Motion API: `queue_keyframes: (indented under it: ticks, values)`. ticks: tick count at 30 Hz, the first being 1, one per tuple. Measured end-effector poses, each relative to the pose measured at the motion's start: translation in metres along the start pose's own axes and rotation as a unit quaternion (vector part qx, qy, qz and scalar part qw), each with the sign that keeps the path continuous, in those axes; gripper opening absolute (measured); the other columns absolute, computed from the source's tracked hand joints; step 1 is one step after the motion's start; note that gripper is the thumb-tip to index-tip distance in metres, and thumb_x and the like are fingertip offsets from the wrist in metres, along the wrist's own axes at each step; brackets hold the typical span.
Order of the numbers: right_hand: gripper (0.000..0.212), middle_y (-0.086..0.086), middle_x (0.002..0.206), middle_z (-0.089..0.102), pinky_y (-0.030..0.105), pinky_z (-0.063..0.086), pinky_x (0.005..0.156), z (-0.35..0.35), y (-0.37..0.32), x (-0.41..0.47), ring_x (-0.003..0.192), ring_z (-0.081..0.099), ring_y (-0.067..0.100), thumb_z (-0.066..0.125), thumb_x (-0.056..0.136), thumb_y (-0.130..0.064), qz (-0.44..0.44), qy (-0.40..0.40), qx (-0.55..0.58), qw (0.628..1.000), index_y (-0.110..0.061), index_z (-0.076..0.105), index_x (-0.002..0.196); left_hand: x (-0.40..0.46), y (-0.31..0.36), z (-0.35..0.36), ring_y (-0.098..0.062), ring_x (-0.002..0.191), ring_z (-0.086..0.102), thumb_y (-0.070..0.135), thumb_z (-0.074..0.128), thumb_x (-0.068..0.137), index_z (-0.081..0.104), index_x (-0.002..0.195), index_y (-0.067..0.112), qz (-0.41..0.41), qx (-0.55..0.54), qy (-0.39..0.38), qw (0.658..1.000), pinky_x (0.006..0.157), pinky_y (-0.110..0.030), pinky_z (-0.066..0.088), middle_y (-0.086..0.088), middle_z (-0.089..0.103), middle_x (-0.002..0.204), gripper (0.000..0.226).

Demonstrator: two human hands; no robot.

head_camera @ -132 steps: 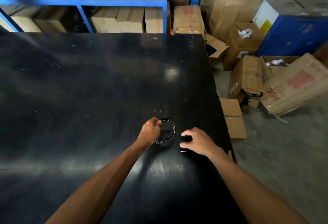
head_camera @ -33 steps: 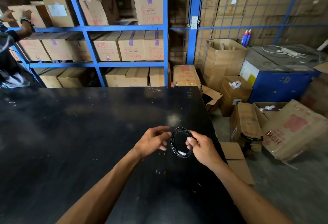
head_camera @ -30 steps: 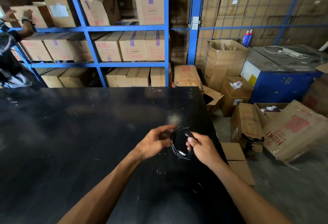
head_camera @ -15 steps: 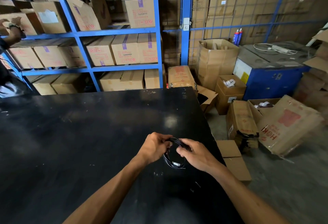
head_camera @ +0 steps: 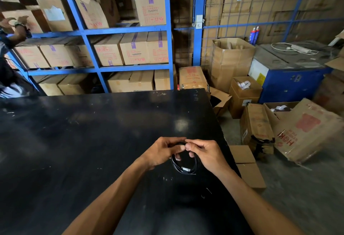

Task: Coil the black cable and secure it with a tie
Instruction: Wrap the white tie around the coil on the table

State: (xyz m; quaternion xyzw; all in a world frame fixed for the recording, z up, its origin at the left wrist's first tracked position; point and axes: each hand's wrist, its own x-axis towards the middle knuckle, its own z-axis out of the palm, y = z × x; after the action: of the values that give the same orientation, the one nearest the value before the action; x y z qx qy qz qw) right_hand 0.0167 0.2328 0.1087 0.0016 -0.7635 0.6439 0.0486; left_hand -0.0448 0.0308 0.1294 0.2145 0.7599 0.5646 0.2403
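Note:
The black cable [head_camera: 177, 166] hangs as a small coil of several loops just above the black table [head_camera: 74, 141], near its right edge. A pale connector shows at the bottom of the coil. My left hand [head_camera: 161, 153] and my right hand [head_camera: 206, 153] meet at the top of the coil, thumbs and forefingers pinched together on it. The fingers hide the top of the loops. I cannot make out a tie.
Blue shelving [head_camera: 167, 30] with cardboard boxes stands behind the table. Open and tipped boxes [head_camera: 305, 132] litter the floor to the right, beside a blue machine [head_camera: 290, 78]. Another person's arm [head_camera: 16, 30] reaches to the shelf at far left.
Both hands have closed in on the top of the coil, fingertips now touching. The coil hangs lower between them. Earlier it lay on the table under my left hand.

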Motion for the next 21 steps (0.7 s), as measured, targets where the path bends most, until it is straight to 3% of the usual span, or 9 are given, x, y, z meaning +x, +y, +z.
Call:
queue_keyframes:
  ticks: [3, 6, 8, 10, 12, 14, 18, 21]
  values:
    - [0.029, 0.006, 0.093, 0.081, 0.031, 0.060, 0.089, -0.002, 0.007, 0.002, 0.085, 0.077, 0.019, 0.072, 0.093, -0.008, 0.019, -0.047, -0.030, 0.998, -0.018, 0.074, 0.120, 0.000, -0.002, -0.009, -0.013, 0.074, 0.066, 0.023, 0.066, 0.097, 0.071, 0.127, 0.019, 0.002, 0.075, -0.008, 0.997, 0.075, -0.025, 0.055, -0.006, 0.074, 0.087, 0.030]
    - [0.025, 0.010, 0.087, 0.081, 0.041, 0.061, 0.091, 0.000, 0.015, 0.006, 0.081, 0.078, 0.022, 0.076, 0.087, 0.000, 0.062, -0.028, -0.048, 0.997, -0.010, 0.077, 0.110, 0.000, -0.004, -0.007, -0.008, 0.074, 0.065, 0.031, 0.058, 0.100, 0.075, 0.115, 0.024, -0.020, 0.194, -0.030, 0.980, 0.071, -0.024, 0.052, 0.002, 0.071, 0.082, 0.023]
    - [0.021, 0.005, 0.078, 0.080, 0.033, 0.061, 0.086, 0.002, 0.021, 0.009, 0.076, 0.077, 0.012, 0.079, 0.085, -0.003, 0.055, -0.027, -0.118, 0.991, -0.011, 0.079, 0.104, 0.001, -0.007, -0.002, -0.006, 0.070, 0.065, 0.039, 0.054, 0.101, 0.074, 0.103, 0.023, -0.055, 0.256, -0.050, 0.964, 0.072, -0.026, 0.053, 0.008, 0.069, 0.078, 0.026]
    - [0.017, -0.003, 0.071, 0.078, 0.014, 0.054, 0.076, 0.006, 0.026, 0.009, 0.071, 0.073, 0.000, 0.080, 0.084, -0.009, 0.032, -0.037, -0.204, 0.978, -0.014, 0.081, 0.101, 0.004, -0.014, 0.004, -0.010, 0.061, 0.059, 0.037, 0.053, 0.101, 0.071, 0.089, 0.013, -0.079, 0.297, -0.061, 0.950, 0.065, -0.030, 0.048, 0.006, 0.062, 0.068, 0.032]
    - [0.016, -0.004, 0.071, 0.077, 0.005, 0.046, 0.068, 0.009, 0.030, 0.007, 0.067, 0.069, -0.005, 0.079, 0.084, -0.012, 0.031, -0.041, -0.237, 0.970, -0.014, 0.081, 0.099, 0.008, -0.022, 0.012, -0.012, 0.056, 0.047, 0.031, 0.055, 0.100, 0.065, 0.074, 0.010, -0.089, 0.316, -0.058, 0.943, 0.058, -0.029, 0.040, 0.003, 0.053, 0.062, 0.035]
    - [0.015, -0.003, 0.073, 0.078, 0.005, 0.044, 0.066, 0.010, 0.036, 0.005, 0.068, 0.067, -0.007, 0.078, 0.084, -0.014, 0.044, -0.043, -0.238, 0.969, -0.016, 0.082, 0.099, 0.010, -0.031, 0.019, -0.011, 0.055, 0.049, 0.025, 0.057, 0.099, 0.062, 0.064, 0.021, -0.093, 0.307, -0.046, 0.946, 0.055, -0.027, 0.041, 0.004, 0.058, 0.062, 0.036]
    - [0.012, -0.015, 0.089, 0.079, 0.011, 0.050, 0.076, -0.003, 0.055, 0.002, 0.086, 0.069, -0.009, 0.075, 0.090, -0.030, 0.121, -0.067, -0.204, 0.969, -0.030, 0.082, 0.099, 0.011, -0.054, 0.030, -0.011, 0.064, 0.058, 0.018, 0.060, 0.096, 0.063, 0.067, 0.023, -0.113, 0.286, -0.015, 0.952, 0.061, -0.025, 0.046, 0.000, 0.066, 0.071, 0.030]
    - [0.012, -0.013, 0.097, 0.079, 0.009, 0.046, 0.072, -0.025, 0.079, -0.004, 0.094, 0.070, -0.001, 0.070, 0.093, -0.035, 0.196, -0.067, -0.222, 0.953, -0.031, 0.079, 0.100, 0.008, -0.079, 0.034, -0.016, 0.070, 0.058, 0.014, 0.062, 0.092, 0.057, 0.060, 0.020, -0.149, 0.283, -0.003, 0.948, 0.063, -0.026, 0.043, -0.005, 0.064, 0.071, 0.034]
